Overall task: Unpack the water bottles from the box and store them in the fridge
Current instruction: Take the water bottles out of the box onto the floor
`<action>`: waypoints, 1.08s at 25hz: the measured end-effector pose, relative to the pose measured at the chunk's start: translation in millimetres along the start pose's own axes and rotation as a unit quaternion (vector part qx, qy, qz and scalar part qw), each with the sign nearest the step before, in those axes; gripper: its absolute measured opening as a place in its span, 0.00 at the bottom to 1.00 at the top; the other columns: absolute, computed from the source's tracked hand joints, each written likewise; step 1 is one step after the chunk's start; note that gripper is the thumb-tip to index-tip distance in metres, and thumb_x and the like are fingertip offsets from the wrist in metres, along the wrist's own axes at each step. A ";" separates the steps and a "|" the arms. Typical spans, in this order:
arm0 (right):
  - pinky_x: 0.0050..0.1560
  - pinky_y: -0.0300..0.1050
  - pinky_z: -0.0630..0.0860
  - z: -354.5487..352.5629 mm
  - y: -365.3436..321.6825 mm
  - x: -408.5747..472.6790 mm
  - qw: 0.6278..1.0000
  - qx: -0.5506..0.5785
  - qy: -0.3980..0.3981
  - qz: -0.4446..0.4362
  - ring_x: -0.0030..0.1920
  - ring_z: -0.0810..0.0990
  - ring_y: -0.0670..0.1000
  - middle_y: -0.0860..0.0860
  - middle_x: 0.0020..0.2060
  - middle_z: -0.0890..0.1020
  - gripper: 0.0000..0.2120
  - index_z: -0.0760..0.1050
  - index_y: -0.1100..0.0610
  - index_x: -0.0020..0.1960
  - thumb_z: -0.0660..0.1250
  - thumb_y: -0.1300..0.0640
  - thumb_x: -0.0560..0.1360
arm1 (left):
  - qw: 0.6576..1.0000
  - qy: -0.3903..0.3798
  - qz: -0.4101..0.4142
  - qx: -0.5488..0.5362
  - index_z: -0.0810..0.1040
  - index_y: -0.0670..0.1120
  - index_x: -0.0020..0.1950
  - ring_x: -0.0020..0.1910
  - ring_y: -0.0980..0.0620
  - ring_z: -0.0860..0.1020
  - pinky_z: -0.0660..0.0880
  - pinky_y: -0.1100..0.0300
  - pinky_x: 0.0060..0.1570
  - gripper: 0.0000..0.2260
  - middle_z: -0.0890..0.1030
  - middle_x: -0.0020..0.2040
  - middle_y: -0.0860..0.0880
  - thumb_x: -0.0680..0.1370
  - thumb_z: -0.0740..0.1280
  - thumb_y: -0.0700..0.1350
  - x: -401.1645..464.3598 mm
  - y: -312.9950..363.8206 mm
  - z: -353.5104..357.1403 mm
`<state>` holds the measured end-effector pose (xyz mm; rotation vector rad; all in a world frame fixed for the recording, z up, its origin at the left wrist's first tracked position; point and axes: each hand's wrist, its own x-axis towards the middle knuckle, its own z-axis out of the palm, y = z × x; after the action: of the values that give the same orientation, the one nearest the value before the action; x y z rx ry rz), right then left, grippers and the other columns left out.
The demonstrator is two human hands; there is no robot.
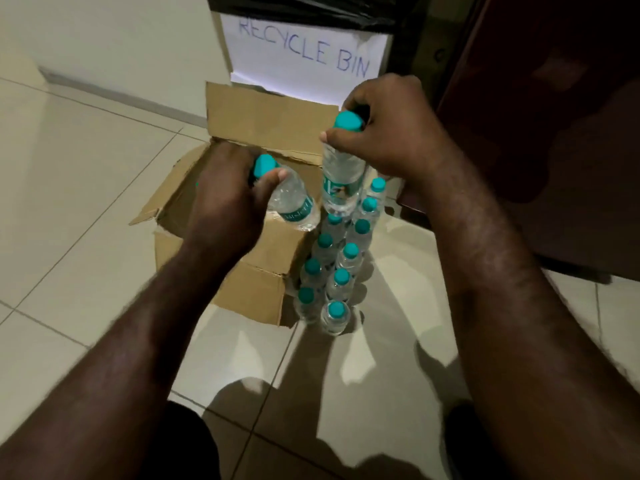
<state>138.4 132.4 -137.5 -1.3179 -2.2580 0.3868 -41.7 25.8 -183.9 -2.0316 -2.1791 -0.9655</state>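
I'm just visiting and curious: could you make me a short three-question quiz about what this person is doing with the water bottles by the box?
1. True or false: the left hand holds its bottle upright.
2. Multiple choice: where do the unpacked bottles stand? A) inside the cardboard box B) on the tiled floor beside the box C) on a shelf
3. Fill in: the paper sign behind the box reads "RECYCLE ___".

Key
1. False: that bottle is tilted, while the one in the right hand, gripped near its teal cap, hangs about upright.
2. B
3. BIN
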 end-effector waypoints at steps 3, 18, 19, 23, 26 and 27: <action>0.38 0.41 0.73 -17.8 18.3 -24.8 0.998 -0.028 0.004 0.058 0.38 0.78 0.46 0.49 0.37 0.81 0.18 0.82 0.54 0.44 0.74 0.40 0.65 | 0.996 -0.051 0.019 -0.073 0.78 0.44 0.51 0.38 0.57 0.68 0.63 0.67 0.36 0.12 0.73 0.41 0.52 0.79 0.63 0.53 -15.2 34.2 15.2; 0.28 0.38 0.68 109.6 95.6 -109.6 0.941 -0.048 -0.263 0.206 0.32 0.76 0.45 0.45 0.31 0.76 0.19 0.72 0.50 0.34 0.81 0.46 0.56 | 0.916 -0.380 0.073 0.103 0.76 0.52 0.62 0.60 0.49 0.70 0.63 0.47 0.63 0.18 0.78 0.60 0.51 0.75 0.67 0.58 -108.2 52.5 124.1; 0.27 0.38 0.66 115.0 97.7 -112.4 0.938 -0.049 -0.273 0.210 0.32 0.75 0.44 0.45 0.31 0.76 0.19 0.71 0.50 0.34 0.81 0.45 0.56 | 0.911 -0.391 0.073 0.106 0.76 0.52 0.63 0.60 0.49 0.70 0.62 0.46 0.64 0.19 0.78 0.60 0.51 0.75 0.67 0.58 -109.9 51.5 127.5; 0.27 0.37 0.66 132.0 103.4 -123.1 0.925 -0.033 -0.311 0.215 0.33 0.74 0.44 0.44 0.31 0.75 0.20 0.69 0.48 0.33 0.80 0.46 0.57 | 0.905 -0.403 0.075 0.112 0.75 0.52 0.63 0.61 0.49 0.68 0.61 0.45 0.64 0.19 0.78 0.60 0.51 0.75 0.68 0.58 -114.7 51.2 133.6; 0.28 0.38 0.68 137.8 106.2 -124.3 0.922 -0.022 -0.315 0.224 0.34 0.76 0.44 0.45 0.32 0.76 0.19 0.70 0.48 0.34 0.79 0.45 0.58 | 0.908 -0.400 0.070 0.106 0.75 0.53 0.63 0.62 0.49 0.67 0.60 0.44 0.65 0.19 0.78 0.60 0.52 0.75 0.68 0.57 -114.4 50.6 135.5; 0.28 0.37 0.68 138.2 106.4 -123.2 0.922 -0.016 -0.316 0.222 0.33 0.76 0.44 0.44 0.31 0.76 0.19 0.69 0.48 0.34 0.79 0.45 0.58 | 0.909 -0.401 0.063 0.097 0.75 0.53 0.63 0.63 0.49 0.67 0.60 0.45 0.65 0.18 0.78 0.61 0.52 0.75 0.68 0.57 -114.1 50.2 135.4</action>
<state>191.3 78.2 -337.1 -1.9409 -2.4276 1.0734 75.1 -19.5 -318.8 -2.7198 -2.2414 0.1701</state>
